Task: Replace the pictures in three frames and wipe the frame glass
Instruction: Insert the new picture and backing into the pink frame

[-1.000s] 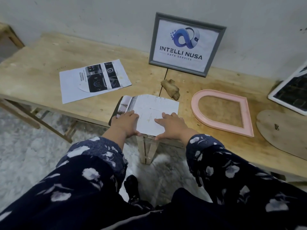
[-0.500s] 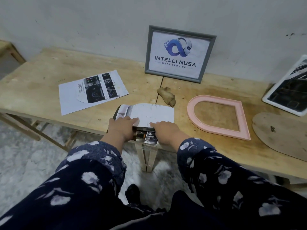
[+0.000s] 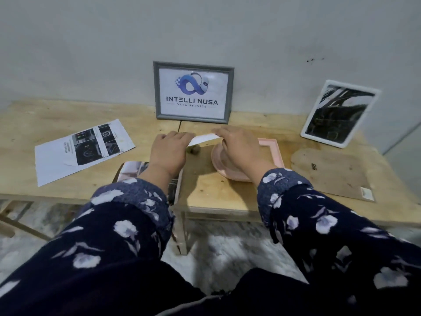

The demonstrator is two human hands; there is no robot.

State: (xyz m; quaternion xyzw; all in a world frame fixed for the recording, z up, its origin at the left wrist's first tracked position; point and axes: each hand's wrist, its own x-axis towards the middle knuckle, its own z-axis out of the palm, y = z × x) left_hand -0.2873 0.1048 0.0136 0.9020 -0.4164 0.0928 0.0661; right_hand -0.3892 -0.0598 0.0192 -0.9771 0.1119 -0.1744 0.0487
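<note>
Above table middle, we held white sheet [image 3: 203,139] stretched between left hand [image 3: 169,149] and right hand [image 3: 239,148], fingers of each pinched on one end. Pink frame [image 3: 272,148] lay empty just beneath right hand (backing board [image 3: 330,171] set aside). Grey frame [image 3: 193,92] and white frame [image 3: 341,113] stood filled; we judged pink frame's picture and wiping pending.

Wooden table [image 3: 68,115] against a grey wall [image 3: 91,42], mottled floor [image 3: 227,252] beneath
</note>
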